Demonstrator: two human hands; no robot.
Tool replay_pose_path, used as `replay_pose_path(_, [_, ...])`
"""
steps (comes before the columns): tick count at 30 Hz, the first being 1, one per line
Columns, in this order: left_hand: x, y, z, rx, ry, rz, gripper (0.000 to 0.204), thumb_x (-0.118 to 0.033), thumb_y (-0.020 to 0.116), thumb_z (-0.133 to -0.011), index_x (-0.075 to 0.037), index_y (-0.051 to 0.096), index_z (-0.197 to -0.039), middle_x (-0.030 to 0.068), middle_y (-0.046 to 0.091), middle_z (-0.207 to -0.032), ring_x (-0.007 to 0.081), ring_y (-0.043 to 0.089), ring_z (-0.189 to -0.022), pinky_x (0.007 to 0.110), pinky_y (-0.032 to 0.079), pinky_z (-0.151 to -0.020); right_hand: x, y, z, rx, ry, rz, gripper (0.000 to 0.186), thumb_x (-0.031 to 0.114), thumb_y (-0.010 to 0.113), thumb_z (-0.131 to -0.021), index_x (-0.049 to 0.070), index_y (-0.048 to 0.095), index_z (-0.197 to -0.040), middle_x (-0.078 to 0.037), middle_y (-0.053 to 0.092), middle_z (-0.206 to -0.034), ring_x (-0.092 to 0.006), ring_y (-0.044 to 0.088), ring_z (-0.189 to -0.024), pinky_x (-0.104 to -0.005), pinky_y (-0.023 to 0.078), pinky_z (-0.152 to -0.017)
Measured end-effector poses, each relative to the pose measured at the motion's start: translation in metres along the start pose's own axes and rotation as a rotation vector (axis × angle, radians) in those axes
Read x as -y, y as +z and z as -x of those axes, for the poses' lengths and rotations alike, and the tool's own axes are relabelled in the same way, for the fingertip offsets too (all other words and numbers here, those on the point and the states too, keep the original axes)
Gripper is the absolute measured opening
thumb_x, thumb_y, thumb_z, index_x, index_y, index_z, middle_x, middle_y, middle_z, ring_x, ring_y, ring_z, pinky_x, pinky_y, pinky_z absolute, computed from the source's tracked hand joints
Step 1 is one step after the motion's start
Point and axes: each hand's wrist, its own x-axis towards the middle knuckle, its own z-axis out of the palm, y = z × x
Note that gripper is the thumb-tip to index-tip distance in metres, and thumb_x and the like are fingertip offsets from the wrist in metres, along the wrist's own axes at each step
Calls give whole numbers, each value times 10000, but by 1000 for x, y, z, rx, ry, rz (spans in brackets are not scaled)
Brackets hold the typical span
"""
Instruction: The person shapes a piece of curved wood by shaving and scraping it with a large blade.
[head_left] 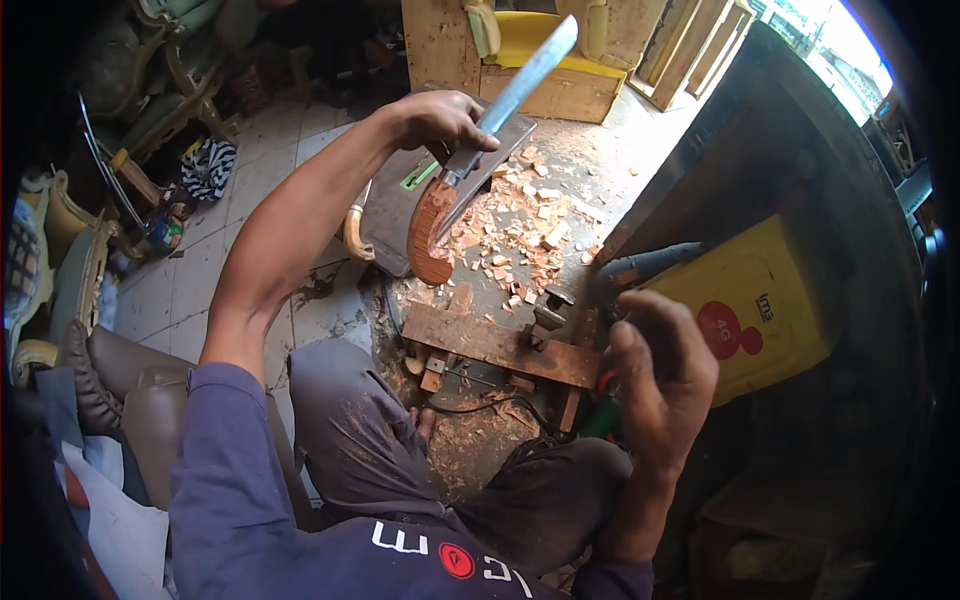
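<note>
A machete with a broad grey blade (530, 78) and a curved, reddish-brown wooden handle (430, 232) is held out in front of me. My left hand (440, 122) grips it by the blade close to the handle, so the blade slants up to the far right and the handle hangs toward me. Apart from it, my right hand (665, 385) is raised at the right with bent fingers. A gap shows between its thumb and forefinger, and I see nothing in it. Behind the handle is a dark flat-topped block (395, 205) bearing a green object (418, 174).
Wood chips (530, 225) litter the floor. A wooden vise (500, 345) lies before my knees. Beside the block is a pale curved wooden handle (357, 238). A dark panel with a yellow sheet (770, 300) borders the right; carved chair frames (70, 240) stand left.
</note>
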Motion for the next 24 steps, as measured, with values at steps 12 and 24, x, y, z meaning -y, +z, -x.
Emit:
replay_pose_path(12, [3,19,5,43,109,-47,390,-284,796,-918,19,667,-1127,93,727,-923,151,707,-764,294,565,-664,-76,-7,70,419,503,8,257,155,707,-915,-15,709,-1108,-190,743,-985,-255,747,-903,-342,552,-814])
replay_pose_path(24, [155,159,139,-333,190,251,155,-17,723,-955,32,767,-1095,66,772,-1033,136,700,-943,291,561,-860,-203,42,205,459,710,167,303,241,694,-926,55,714,-1164,-252,726,-1030,-408,715,-985,-429,548,-856])
